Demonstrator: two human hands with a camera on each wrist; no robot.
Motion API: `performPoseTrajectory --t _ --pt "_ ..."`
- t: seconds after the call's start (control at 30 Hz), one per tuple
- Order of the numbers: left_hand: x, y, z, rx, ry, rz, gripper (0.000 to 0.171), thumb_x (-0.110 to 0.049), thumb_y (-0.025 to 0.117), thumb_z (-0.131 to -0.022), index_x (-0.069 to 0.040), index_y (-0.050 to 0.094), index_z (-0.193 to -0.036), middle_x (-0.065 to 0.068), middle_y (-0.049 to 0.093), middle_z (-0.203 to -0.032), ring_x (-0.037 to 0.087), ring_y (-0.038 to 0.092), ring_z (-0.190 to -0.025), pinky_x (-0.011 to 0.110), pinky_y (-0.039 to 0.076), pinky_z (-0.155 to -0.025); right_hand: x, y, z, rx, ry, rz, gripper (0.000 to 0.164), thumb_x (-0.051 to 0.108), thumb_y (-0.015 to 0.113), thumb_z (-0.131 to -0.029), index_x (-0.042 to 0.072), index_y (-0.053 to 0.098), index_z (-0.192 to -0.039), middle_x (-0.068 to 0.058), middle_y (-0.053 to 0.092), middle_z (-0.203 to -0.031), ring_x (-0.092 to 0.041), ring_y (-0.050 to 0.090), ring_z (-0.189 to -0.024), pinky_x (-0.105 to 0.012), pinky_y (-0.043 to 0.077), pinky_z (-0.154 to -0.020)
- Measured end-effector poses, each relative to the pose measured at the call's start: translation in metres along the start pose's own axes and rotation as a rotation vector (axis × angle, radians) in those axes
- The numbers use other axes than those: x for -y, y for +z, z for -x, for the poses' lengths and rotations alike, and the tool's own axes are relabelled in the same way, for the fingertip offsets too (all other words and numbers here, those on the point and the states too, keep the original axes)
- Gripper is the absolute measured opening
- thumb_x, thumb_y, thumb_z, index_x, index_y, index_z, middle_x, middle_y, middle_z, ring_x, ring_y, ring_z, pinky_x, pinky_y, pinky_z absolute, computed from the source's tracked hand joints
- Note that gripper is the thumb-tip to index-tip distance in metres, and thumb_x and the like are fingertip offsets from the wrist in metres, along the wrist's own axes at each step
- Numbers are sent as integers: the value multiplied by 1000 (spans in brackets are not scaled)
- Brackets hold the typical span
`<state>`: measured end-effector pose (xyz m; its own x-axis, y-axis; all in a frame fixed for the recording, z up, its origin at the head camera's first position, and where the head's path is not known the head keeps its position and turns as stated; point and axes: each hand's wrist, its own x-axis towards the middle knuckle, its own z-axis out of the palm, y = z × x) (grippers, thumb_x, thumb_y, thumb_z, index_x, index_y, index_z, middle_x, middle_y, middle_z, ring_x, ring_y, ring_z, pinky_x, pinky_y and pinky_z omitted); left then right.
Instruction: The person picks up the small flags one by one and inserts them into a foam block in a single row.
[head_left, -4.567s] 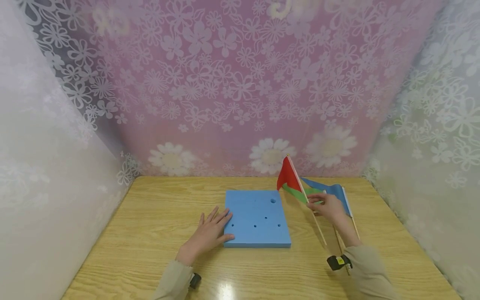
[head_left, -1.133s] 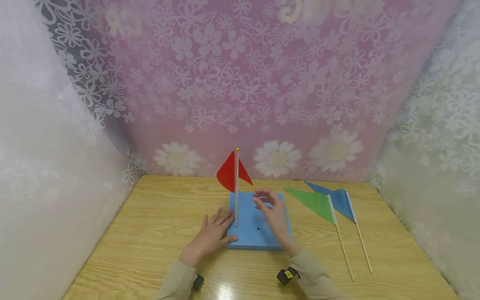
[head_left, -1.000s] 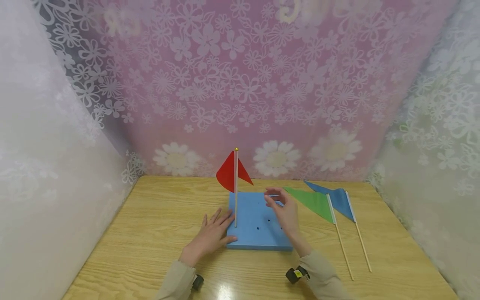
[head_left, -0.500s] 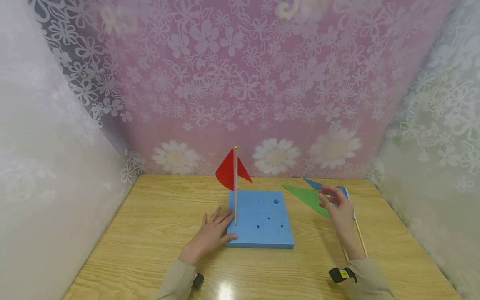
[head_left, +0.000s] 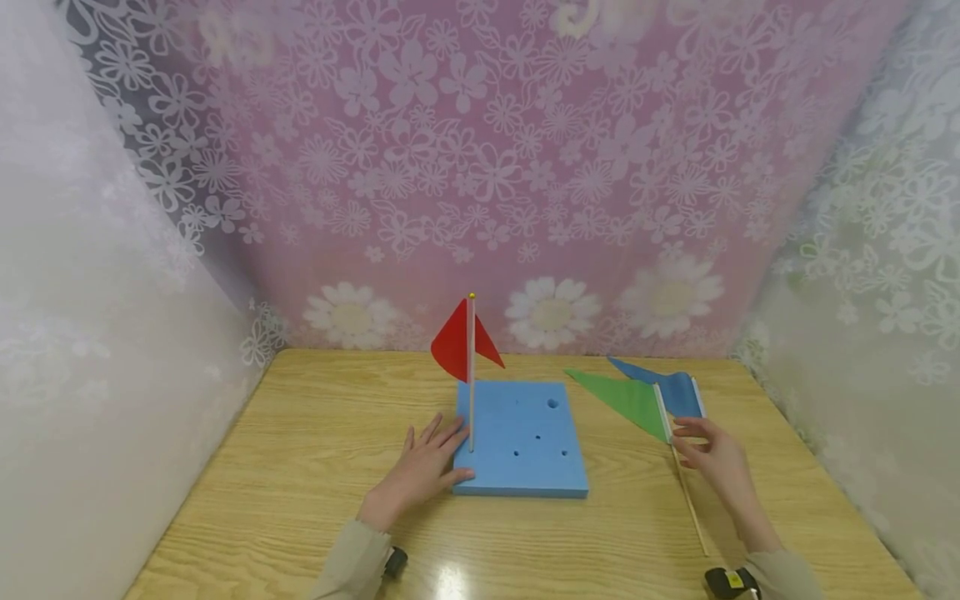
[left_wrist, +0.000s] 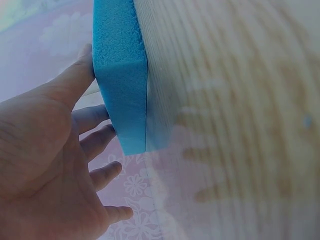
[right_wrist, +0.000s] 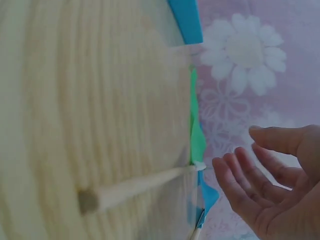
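Observation:
A red pennant flag (head_left: 452,343) stands upright in a hole at the left of the blue foam block (head_left: 495,417). My left hand (head_left: 420,475) rests on the block's left edge, fingers spread. The left wrist view has its thumb and fingertips along the block's side (left_wrist: 122,107). On the right, a green flag (head_left: 630,402) lies on the table, overlapping a blue flag (head_left: 678,393). My right hand (head_left: 720,462) is right by the green flag's stick (head_left: 688,500); in the right wrist view its thumb and fingers are parted with nothing between them. Part of the blue flag's stick is hidden behind that hand.
Several small holes and one larger hole (head_left: 552,403) show in the block's top. The wooden table (head_left: 300,433) meets a pink floral curtain (head_left: 480,167) at the back, with pale hangings at both sides.
The red flag went from my right hand into the block. Since then my right hand has moved right, away from the block, and down beside the green flag's stick. My left hand stays put.

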<state>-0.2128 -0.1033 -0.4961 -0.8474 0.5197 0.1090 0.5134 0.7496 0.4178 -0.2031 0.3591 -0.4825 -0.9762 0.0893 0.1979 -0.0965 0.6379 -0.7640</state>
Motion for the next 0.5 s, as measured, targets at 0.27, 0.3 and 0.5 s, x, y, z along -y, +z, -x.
performPoseTrajectory --t 0.27,0.3,0.5 --pt "3 4 0 23 -6 8 73 -45 64 -98 -9 39 -157 11 32 -164 43 16 -153 78 14 -111 -13 -5 -1 117 102 261 39 16 71 -94 -13 64 -118 -24 71 -101 -32 72 -85 -34 55 -67" --pt "3 5 0 24 -11 10 73 -45 63 -99 -10 39 -157 11 31 -165 43 16 -153 78 14 -111 -14 -5 -3 134 109 286 38 17 72 -93 -12 65 -116 -22 72 -99 -32 71 -85 -36 54 -68" --pt "3 3 -1 16 -13 14 72 -44 64 -98 -10 39 -157 11 31 -164 44 17 -153 77 14 -112 -13 -3 -9 212 151 327 39 18 77 -87 -13 66 -109 -14 71 -89 -23 66 -78 -39 51 -69"
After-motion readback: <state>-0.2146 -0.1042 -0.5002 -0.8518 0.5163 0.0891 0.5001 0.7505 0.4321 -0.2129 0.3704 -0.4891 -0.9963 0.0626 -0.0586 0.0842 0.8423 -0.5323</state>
